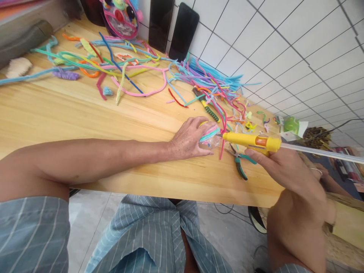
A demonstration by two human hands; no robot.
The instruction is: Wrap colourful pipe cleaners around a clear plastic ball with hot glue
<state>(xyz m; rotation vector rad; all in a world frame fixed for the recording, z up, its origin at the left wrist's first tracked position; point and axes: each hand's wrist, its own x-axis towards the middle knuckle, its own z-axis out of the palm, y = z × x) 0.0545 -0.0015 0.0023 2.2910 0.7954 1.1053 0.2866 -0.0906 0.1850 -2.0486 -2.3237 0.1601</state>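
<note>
My left hand (190, 138) is wrapped round a small clear bottle-like piece (209, 136) with pink and turquoise pipe cleaners laid around it. My right hand (274, 163) grips a yellow glue gun (244, 140), a long clear glue stick (321, 150) coming out of its back. The gun's nozzle touches or nearly touches the right side of the clear piece. A pink pipe cleaner (221, 149) hangs beside the nozzle. Green-handled pliers (240, 167) lie on the wooden table (127, 167) just under the gun.
Pipe cleaners (210, 77) in many colours are heaped by the tiled wall. Near them lie a yellow-and-black cutter (210, 110), two dark phones (183, 32) leaning upright and a pink decorated pouch (121, 17). Another person's arm (331, 180) shows at the right.
</note>
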